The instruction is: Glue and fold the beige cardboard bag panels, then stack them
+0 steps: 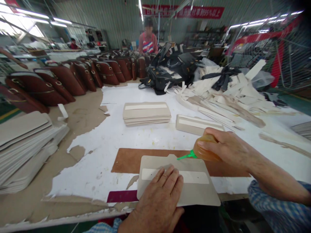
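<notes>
The right hand (229,147) is wrapped round an amber bottle (205,150) over the near panel (199,194); the left hand (160,192) lies open, flat on it. Beyond are stacked panels (146,114), brown bags (69,81) left, scraps (233,89) right.

Two hands (161,194); one squeeze bottle (204,154); one loose panel (199,195); one brown strip (127,160); one maroon strip (122,196); three beige stacks (147,114); one grey stack (303,130); brown bags (68,79), perhaps a dozen-plus, rear ones blurred.

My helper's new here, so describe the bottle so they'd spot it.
On the white-topped table, find the flat brown strip. Above its right half, the right hand holds the amber bottle. Its green nozzle sets it apart from the pale cards.
</notes>
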`<state>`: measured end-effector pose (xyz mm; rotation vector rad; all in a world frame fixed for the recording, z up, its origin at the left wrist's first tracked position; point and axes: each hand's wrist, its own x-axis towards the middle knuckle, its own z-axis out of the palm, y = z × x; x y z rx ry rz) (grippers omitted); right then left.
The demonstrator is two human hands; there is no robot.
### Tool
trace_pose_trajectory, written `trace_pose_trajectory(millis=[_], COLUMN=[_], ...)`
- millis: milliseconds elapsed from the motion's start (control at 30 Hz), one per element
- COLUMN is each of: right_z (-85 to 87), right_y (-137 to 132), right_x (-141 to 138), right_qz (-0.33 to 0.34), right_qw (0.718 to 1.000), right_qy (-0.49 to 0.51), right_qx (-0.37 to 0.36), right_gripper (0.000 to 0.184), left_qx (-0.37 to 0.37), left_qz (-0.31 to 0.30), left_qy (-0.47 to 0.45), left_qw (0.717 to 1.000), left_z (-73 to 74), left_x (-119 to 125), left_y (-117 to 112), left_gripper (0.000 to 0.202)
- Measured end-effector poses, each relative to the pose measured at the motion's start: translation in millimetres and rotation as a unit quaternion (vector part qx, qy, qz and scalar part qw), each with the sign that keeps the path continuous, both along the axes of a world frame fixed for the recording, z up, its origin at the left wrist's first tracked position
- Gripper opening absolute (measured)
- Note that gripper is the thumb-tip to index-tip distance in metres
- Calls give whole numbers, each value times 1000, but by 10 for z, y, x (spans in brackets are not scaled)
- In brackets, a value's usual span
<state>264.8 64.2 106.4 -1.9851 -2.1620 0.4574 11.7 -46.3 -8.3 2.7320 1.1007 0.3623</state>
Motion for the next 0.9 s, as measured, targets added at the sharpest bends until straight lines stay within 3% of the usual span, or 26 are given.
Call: trace_pose_trajectory(millis=[433,500,567,633,733,833,900], right_z=[-78,-145,-245,-368,-563,-763,-891], right_y=[45,37,16,-17,-83,-158,-208], right_x=[-342,-336,-273,-145,175,617,936], right_qz=[29,16,-2,-37,-122,-237,-288], right_qw=[998,995,981,934,829,729,675], right_qy=[62,98,195,353,545,641,675], right_qx=[15,3,-20,-38,-27,40,78], right_gripper=[24,25,30,39,50,48,49], left_qx=[-3,1,11,25,56,153,237], left_qz=[2,3,5,4,-6,-28,-30], left_qy=[-3,-1,-4,-8,-8,1,18], left_qw=[1000,1000,1000,1000,998,988,971], left_z=[-3,-4,-9,-33,-136,-327,-467], left_x=[-4,-7,-9,-12,-27,-60,-89], left_y=[-1,-9,-8,7,55,132,194], left_gripper=[69,70,70,71,75,78,59])
